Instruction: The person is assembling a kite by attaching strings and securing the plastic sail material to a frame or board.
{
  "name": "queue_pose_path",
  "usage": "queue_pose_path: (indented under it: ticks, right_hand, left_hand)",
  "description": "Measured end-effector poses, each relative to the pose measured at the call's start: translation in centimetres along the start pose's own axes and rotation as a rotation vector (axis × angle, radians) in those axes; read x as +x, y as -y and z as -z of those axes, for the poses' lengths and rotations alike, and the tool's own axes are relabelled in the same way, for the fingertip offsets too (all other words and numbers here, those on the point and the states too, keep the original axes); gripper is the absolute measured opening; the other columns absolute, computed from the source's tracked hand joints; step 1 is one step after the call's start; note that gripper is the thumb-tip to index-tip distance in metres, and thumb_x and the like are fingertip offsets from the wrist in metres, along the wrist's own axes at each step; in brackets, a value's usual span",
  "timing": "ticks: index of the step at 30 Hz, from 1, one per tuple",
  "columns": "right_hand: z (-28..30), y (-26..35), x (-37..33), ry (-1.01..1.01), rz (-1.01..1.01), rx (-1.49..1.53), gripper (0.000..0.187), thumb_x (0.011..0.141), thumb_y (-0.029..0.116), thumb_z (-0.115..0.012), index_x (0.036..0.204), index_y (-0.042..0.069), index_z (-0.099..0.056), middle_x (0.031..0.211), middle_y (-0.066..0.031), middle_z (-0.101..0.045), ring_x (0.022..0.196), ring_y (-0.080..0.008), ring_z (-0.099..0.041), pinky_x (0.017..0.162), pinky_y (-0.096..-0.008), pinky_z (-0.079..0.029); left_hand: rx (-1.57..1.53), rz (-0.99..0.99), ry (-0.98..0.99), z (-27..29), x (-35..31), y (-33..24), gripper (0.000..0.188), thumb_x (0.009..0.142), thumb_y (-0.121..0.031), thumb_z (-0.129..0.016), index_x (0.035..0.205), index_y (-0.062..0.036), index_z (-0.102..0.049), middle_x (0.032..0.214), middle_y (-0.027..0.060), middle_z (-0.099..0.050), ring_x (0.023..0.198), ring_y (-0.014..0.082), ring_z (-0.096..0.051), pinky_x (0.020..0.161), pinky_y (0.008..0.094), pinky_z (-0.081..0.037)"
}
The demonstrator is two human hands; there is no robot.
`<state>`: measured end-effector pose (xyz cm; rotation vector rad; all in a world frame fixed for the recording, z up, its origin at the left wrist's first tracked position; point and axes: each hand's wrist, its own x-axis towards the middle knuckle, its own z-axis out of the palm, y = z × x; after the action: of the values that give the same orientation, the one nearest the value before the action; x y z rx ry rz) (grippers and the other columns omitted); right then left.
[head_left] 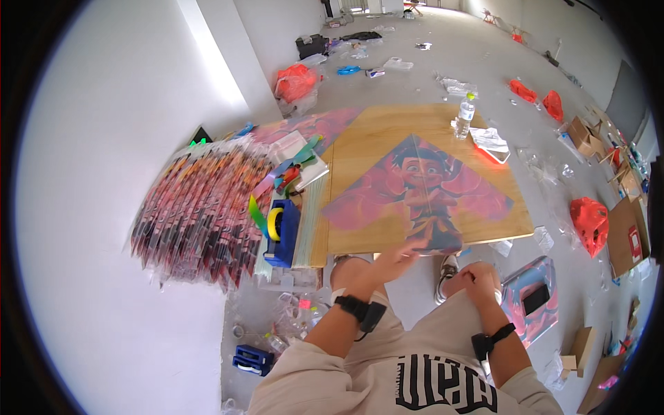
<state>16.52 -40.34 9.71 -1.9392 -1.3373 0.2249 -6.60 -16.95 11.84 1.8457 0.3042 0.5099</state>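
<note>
A printed kite (422, 190) with a pink and purple cartoon figure lies flat on the wooden table, its lower end at the near edge. My left hand (398, 261) is at that lower end, fingers stretched toward the print and slightly blurred; whether they press on it I cannot tell. My right hand (481, 278) rests on my right knee with its fingers curled in, and nothing shows in them. Left of the kite stands a blue tape dispenser (282, 238) with a yellow roll, beside colourful ribbon tails (264, 197).
Many wrapped kites (204, 207) are stacked at the left. A water bottle (465, 117) and an orange-rimmed tray (491, 146) stand on the table's far right. A phone (536, 299) lies on a printed pack by my right knee. Boxes (628, 232) and plastic litter the floor.
</note>
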Motion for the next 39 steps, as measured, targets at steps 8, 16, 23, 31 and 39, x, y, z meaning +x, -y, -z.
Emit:
queue_pose_path:
  ticks: [8,16,23,31,39]
  right_hand:
    - [-0.9,0.3,-0.1,0.049,-0.048,0.029,0.011,0.09,0.004,-0.065,0.092,0.004,-0.075,0.088,-0.0165,-0.074,0.085,-0.0343,-0.072,0.076,-0.0417,-0.056]
    - [-1.6,0.4,0.2,0.096,-0.042,0.008,0.013,0.093,0.008,-0.064,0.096,0.007,-0.076,0.085,-0.0153,-0.075,0.08,-0.0346,-0.072,0.074,-0.0432,-0.056]
    - [-2.3,1.5,-0.2,0.125,-0.069,-0.028,0.014,0.093,0.012,-0.064,0.095,0.011,-0.077,0.086,-0.0166,-0.075,0.081,-0.0383,-0.072,0.073,-0.0467,-0.056]
    - [-1.4,2.6,-0.6,0.113,-0.123,-0.055,0.014,0.093,0.013,-0.063,0.093,0.013,-0.077,0.088,-0.0145,-0.076,0.084,-0.0396,-0.073,0.074,-0.0493,-0.056]
    - [-1.1,1.9,-0.8,0.108,-0.119,-0.043,0.013,0.094,0.014,-0.063,0.094,0.012,-0.076,0.09,-0.0139,-0.076,0.086,-0.0397,-0.073,0.076,-0.05,-0.057]
  left_hand:
    - [0.504,0.638,-0.648,12.2,-16.7,8.9,0.033,0.101,-0.03,-0.067,0.114,-0.0005,-0.074,0.09,0.0197,-0.077,0.087,0.0377,-0.075,0.08,0.0463,-0.058]
    - [0.228,0.679,-0.996,12.3,-21.7,9.2,0.021,0.095,-0.021,-0.075,0.104,-0.0016,-0.074,0.081,0.011,-0.074,0.071,0.0246,-0.073,0.066,0.0404,-0.057]
    - [0.798,0.602,-0.932,11.7,-18.1,6.1,0.022,0.093,-0.024,-0.076,0.107,-0.0081,-0.068,0.098,0.0102,-0.07,0.091,0.0336,-0.07,0.077,0.0487,-0.056]
    - [0.863,0.669,-0.883,12.9,-17.8,7.8,0.016,0.097,-0.022,-0.07,0.102,-0.0075,-0.065,0.103,0.0145,-0.071,0.097,0.0403,-0.07,0.08,0.0532,-0.056]
    - [0.146,0.699,-1.027,15.2,-19.8,7.7,0.022,0.098,-0.029,-0.07,0.095,-0.0084,-0.064,0.08,0.0059,-0.065,0.075,0.0232,-0.069,0.056,0.0407,-0.052]
